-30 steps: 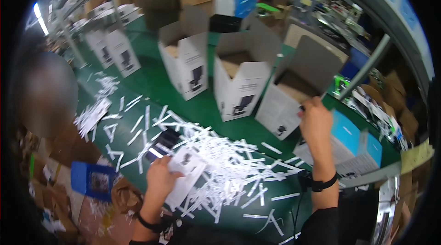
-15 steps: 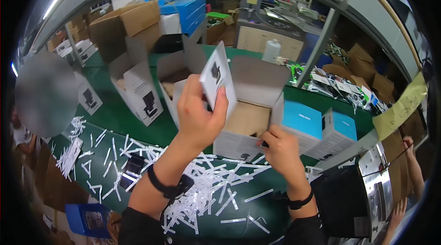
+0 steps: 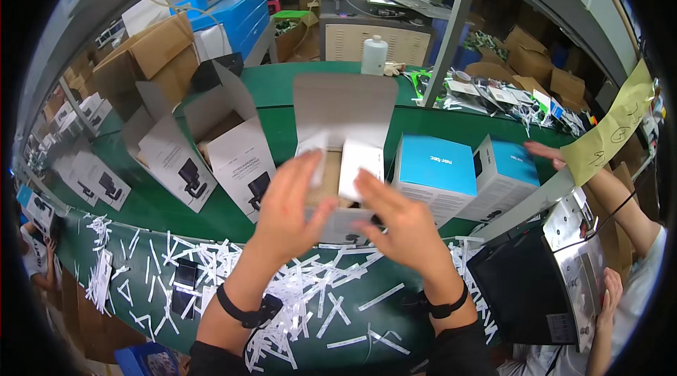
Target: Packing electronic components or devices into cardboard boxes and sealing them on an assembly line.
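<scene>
An open white carton (image 3: 345, 219) stands in front of me, its grey lid (image 3: 344, 104) raised at the back. Over its left side, my left hand (image 3: 293, 207) is open, fingers stretched beside a blurred pale flap (image 3: 314, 154). My right hand (image 3: 398, 224) is open as well, thumb apart, its fingertips at a bright white panel (image 3: 361, 164) lying over the right part of the opening. That panel looks like a side flap folded inward. Brown cardboard (image 3: 330, 175) shows between the two. The white booklet is not clearly visible.
Two blue-topped boxes (image 3: 437, 164) stand to the right, and a co-worker's hand (image 3: 546, 154) reaches beside the farther one. Open white cartons (image 3: 185, 164) line the left. Paper strips (image 3: 303, 305) litter the near table. A black-and-metal device (image 3: 529, 284) sits at lower right.
The booklet has left my left hand, which has come down to the carton. My right hand has moved from the carton's front right corner to over its opening. The view has shifted.
</scene>
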The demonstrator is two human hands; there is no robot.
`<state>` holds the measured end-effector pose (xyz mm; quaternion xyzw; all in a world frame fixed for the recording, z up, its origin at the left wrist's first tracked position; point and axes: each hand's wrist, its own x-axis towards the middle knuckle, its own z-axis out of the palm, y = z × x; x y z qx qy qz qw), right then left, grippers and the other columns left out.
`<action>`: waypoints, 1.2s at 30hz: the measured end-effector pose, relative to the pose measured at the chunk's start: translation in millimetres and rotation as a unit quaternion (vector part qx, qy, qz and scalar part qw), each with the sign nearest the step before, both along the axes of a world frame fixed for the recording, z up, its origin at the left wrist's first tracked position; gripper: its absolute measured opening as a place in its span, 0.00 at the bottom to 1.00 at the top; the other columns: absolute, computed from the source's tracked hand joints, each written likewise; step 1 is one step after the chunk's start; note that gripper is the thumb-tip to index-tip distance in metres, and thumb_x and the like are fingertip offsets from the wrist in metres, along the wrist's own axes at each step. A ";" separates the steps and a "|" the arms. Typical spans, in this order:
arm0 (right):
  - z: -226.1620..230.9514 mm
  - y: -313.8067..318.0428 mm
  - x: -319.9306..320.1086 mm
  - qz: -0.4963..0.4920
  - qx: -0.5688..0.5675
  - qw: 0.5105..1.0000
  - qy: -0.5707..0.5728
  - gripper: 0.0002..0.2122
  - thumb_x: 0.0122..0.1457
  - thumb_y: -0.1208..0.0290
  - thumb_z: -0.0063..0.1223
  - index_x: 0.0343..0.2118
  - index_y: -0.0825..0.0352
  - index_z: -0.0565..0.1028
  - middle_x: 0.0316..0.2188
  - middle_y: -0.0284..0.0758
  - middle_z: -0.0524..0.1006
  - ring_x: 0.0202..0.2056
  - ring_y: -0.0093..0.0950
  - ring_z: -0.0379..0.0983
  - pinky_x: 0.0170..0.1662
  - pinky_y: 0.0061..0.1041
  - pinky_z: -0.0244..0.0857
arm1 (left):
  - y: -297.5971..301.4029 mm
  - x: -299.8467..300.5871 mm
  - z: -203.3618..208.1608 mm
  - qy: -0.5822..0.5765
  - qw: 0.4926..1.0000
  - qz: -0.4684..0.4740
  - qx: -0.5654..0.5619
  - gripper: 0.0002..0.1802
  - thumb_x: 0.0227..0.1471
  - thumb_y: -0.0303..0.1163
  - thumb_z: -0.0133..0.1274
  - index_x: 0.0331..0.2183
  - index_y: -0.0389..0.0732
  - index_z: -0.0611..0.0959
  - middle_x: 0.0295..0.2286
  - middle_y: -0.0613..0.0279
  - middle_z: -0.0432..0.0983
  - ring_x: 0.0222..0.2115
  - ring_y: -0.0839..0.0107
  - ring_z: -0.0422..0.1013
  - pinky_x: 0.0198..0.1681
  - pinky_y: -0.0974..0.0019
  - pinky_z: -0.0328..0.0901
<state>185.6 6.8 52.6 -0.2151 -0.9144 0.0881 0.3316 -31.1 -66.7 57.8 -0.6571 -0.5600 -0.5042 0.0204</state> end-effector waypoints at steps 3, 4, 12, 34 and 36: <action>23.0 -5.7 3.6 -0.003 -0.060 0.994 -0.093 0.29 0.53 0.60 0.67 0.55 0.70 0.74 0.59 0.43 0.73 0.42 0.42 0.80 0.40 0.35 0.75 | -6.1 8.6 -3.4 0.300 0.953 0.008 -0.041 0.34 0.49 0.40 0.63 0.58 0.45 0.76 0.52 0.46 0.73 0.56 0.48 0.67 0.60 0.44 0.59; 28.2 0.0 11.9 0.029 -0.054 0.996 -0.068 0.28 0.53 0.59 0.67 0.54 0.70 0.74 0.56 0.44 0.75 0.40 0.44 0.80 0.40 0.36 0.75 | -6.6 11.7 -6.7 0.295 0.955 0.005 -0.041 0.34 0.49 0.40 0.63 0.58 0.45 0.76 0.52 0.46 0.73 0.56 0.48 0.67 0.60 0.44 0.59; 56.6 44.7 7.0 -0.302 -0.033 0.948 -0.097 0.14 0.63 0.61 0.51 0.28 0.68 0.75 0.25 0.48 0.78 0.29 0.51 0.76 0.33 0.46 0.69 | -5.5 31.6 -19.3 0.299 0.950 0.073 -0.047 0.33 0.46 0.36 0.64 0.55 0.43 0.79 0.54 0.45 0.71 0.45 0.51 0.68 0.53 0.48 0.61; 56.2 49.1 5.3 -0.273 -0.029 0.941 -0.196 0.12 0.57 0.61 0.56 0.27 0.65 0.82 0.23 0.45 0.80 0.29 0.48 0.79 0.34 0.46 0.72 | 2.6 49.0 -32.5 0.247 0.965 0.084 -0.020 0.33 0.48 0.38 0.63 0.56 0.45 0.78 0.56 0.44 0.70 0.43 0.53 0.67 0.43 0.54 0.59; 57.0 54.5 24.8 -0.237 -0.098 0.943 -0.214 0.14 0.56 0.56 0.58 0.29 0.65 0.83 0.25 0.47 0.81 0.30 0.49 0.79 0.36 0.47 0.73 | 8.0 59.7 -33.7 0.237 0.969 0.072 -0.025 0.33 0.47 0.38 0.63 0.56 0.45 0.78 0.56 0.44 0.70 0.43 0.52 0.67 0.43 0.53 0.59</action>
